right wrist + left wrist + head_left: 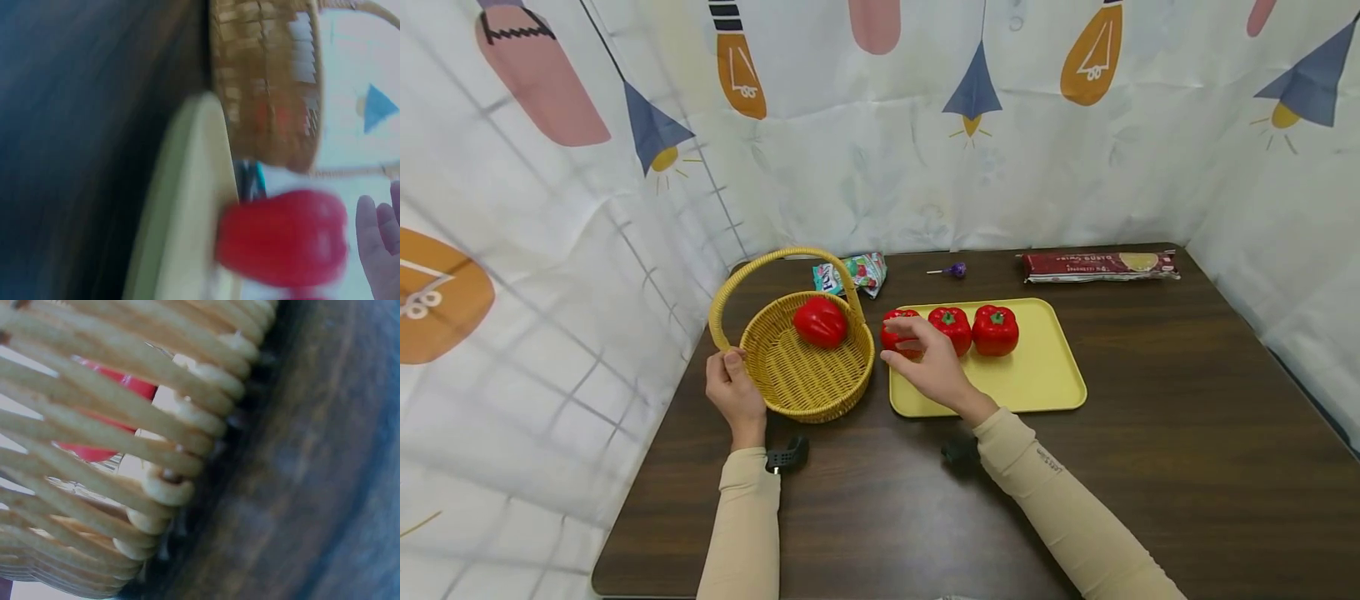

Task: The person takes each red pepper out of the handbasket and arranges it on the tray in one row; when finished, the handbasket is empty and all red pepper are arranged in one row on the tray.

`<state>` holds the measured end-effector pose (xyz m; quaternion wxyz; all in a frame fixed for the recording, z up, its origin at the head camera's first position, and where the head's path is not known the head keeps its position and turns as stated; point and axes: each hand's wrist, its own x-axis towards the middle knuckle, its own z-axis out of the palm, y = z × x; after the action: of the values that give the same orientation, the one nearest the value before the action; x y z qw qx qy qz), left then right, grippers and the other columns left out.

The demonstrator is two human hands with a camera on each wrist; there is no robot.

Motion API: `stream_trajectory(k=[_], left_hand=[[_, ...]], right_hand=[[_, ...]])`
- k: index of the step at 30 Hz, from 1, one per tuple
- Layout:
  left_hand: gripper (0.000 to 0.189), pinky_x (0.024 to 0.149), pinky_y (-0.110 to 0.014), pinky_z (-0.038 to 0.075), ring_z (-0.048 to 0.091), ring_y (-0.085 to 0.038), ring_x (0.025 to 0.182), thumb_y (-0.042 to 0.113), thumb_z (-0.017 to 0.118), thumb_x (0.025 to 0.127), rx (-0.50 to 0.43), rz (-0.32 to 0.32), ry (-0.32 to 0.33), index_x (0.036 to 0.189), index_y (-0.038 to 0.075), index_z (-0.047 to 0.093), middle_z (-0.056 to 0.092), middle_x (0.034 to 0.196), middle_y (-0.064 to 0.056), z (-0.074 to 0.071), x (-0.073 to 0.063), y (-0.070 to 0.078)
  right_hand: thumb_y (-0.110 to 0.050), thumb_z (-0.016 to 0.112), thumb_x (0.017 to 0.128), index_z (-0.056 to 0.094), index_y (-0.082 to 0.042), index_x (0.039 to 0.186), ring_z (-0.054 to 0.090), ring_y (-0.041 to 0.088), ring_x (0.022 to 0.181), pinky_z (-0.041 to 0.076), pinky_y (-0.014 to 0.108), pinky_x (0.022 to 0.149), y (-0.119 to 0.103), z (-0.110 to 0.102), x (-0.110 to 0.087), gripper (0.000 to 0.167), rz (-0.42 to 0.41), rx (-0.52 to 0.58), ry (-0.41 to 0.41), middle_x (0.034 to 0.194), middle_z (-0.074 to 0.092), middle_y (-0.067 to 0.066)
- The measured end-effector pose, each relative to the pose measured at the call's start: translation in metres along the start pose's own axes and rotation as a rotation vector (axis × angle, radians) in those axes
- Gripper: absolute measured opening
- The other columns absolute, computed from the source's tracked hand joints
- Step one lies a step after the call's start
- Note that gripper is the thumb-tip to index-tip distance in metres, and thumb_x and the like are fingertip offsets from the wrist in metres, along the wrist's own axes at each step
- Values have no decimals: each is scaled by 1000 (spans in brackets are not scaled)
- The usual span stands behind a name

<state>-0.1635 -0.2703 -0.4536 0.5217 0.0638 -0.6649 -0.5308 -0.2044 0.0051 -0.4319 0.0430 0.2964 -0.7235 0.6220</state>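
Observation:
My left hand [737,396] grips the base of the handle [721,312] on a yellow wicker basket [793,375]. Inside the basket lies one red bell pepper [820,322]. Its red shows through the weave in the left wrist view, where the basket wall [112,419] fills much of the frame. On the yellow tray [1045,375] three red bell peppers stand in a row: a left one [890,340], a middle one [951,327] and a right one [996,332]. My right hand [932,362] hovers over the left pepper, fingers and thumb spread apart, partly hiding it.
Behind the basket lies a colourful snack bag [871,271]. A purple lollipop [957,270] is behind the tray, and a long dark red packet [1101,266] lies at the back right. A printed curtain [895,167] hangs along the table's back and left edges.

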Motion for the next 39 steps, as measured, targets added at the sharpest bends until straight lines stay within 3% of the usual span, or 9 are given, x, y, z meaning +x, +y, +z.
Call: stream_trajectory(k=[6, 11, 17, 21, 24, 28, 31, 39], left_hand=[[75, 72, -20, 34, 44, 1, 73, 54, 52, 96, 9, 13, 3, 87, -20, 57, 51, 82, 13, 0, 0, 0], [67, 72, -20, 34, 44, 1, 73, 54, 53, 95, 4, 12, 2, 82, -11, 60, 51, 82, 15, 2, 0, 0], [39, 72, -21, 34, 44, 0, 72, 54, 53, 95, -8, 14, 2, 81, 19, 63, 51, 81, 13, 2, 1, 1], [61, 73, -21, 34, 44, 1, 72, 54, 52, 95, -9, 9, 6, 79, -4, 64, 51, 80, 10, 2, 0, 0], [74, 72, -20, 34, 44, 0, 72, 54, 52, 95, -3, 16, 4, 86, -19, 57, 52, 79, 5, 1, 0, -1], [66, 70, -20, 33, 43, 1, 71, 55, 53, 95, 5, 24, 0, 82, -10, 60, 51, 80, 9, 2, 0, -2], [62, 70, -20, 32, 42, 1, 70, 56, 53, 94, 8, 24, -2, 81, -4, 62, 49, 81, 15, 2, 0, -2], [77, 71, -20, 34, 43, 1, 72, 56, 52, 93, -6, 15, -1, 88, -21, 57, 51, 81, 13, 0, 0, -3]], right_hand=[[-15, 73, 90, 60, -12, 127, 57, 21, 112, 51, 38, 91, 5, 30, 12, 39, 17, -24, -61, 123, 61, 6], [-17, 73, 90, 59, -7, 128, 56, 17, 114, 51, 42, 93, 7, 45, 20, 41, 33, -41, -104, 124, 60, 8], [-20, 72, 90, 57, -2, 130, 55, 27, 115, 46, 49, 97, 10, 58, 33, 47, 49, -90, -169, 129, 58, 15], [-22, 74, 88, 56, -3, 131, 54, 31, 116, 46, 48, 95, 11, 67, 43, 50, 24, -167, -202, 132, 57, 10], [-23, 75, 87, 57, -5, 131, 52, 25, 122, 44, 42, 100, 13, 74, 49, 51, 2, -227, -200, 135, 55, 5], [-30, 75, 86, 57, -9, 132, 48, 14, 127, 39, 32, 105, 15, 82, 53, 53, -14, -287, -178, 137, 53, 1], [-31, 74, 87, 56, -11, 133, 47, 13, 127, 40, 33, 104, 15, 87, 56, 54, -1, -303, -164, 138, 52, 0], [-28, 72, 88, 50, -16, 141, 53, 20, 122, 48, 38, 97, 15, 100, 70, 59, 129, -370, -95, 145, 48, 3]])
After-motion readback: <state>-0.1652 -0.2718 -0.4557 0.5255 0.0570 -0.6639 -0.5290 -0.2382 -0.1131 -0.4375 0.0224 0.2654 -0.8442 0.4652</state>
